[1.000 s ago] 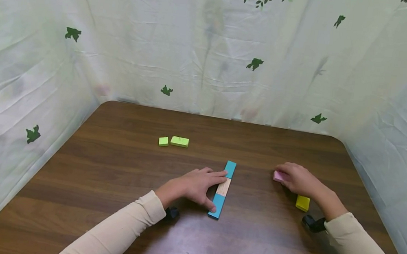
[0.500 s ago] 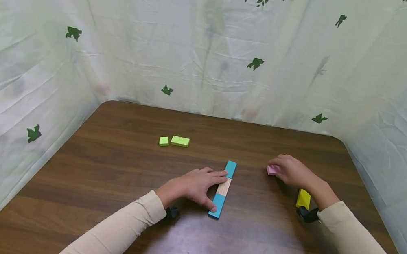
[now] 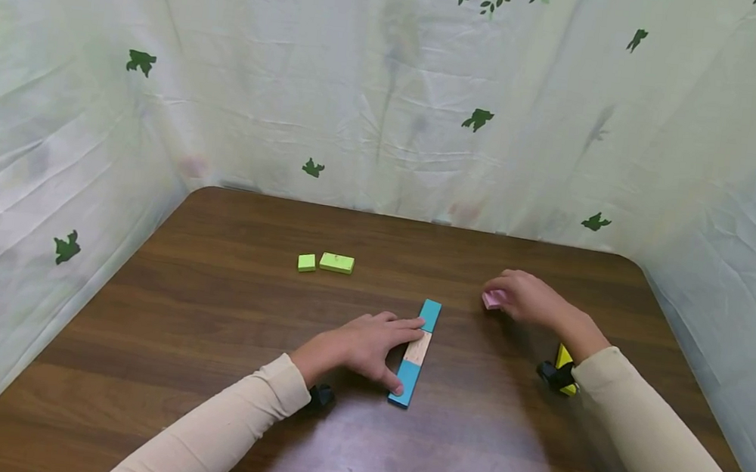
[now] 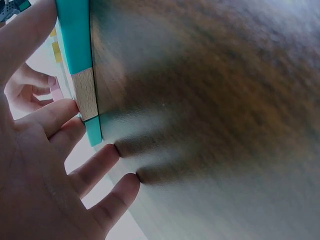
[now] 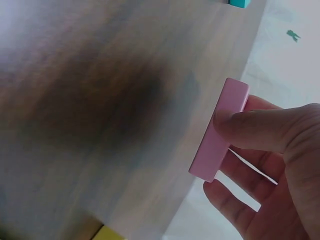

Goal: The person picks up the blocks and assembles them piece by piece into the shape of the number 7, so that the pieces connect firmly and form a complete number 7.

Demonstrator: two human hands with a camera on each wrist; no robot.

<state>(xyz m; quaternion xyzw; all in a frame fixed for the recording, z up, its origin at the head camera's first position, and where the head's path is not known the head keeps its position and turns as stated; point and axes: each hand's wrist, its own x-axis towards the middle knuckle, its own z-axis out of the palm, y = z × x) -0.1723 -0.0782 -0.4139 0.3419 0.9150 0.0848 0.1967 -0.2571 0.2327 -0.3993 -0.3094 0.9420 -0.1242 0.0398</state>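
Observation:
A row of three blocks lies end to end on the table: a near blue block (image 3: 404, 387), a plain wooden block (image 3: 416, 350) and a far blue block (image 3: 430, 314). Resting along the row is my left hand (image 3: 362, 347), fingers spread, its thumb on the near blue block and fingertips at the wooden and far ones. My right hand (image 3: 535, 303) pinches a pink block (image 5: 220, 145) between thumb and fingers, over the table right of the row. In the right wrist view the thumb (image 5: 250, 127) lies across the block's long face.
A small green block (image 3: 306, 263) and a longer green block (image 3: 336, 263) sit towards the back left. Under the right wrist, a yellow block (image 3: 564, 356) is partly hidden by the wrist camera (image 3: 554, 375). Pale leaf-patterned cloth (image 3: 389, 115) surrounds the table (image 3: 240, 314).
Carrying the pink block, my right hand has moved left and towards the back of the table, away from the yellow block. The left hand stays on the row.

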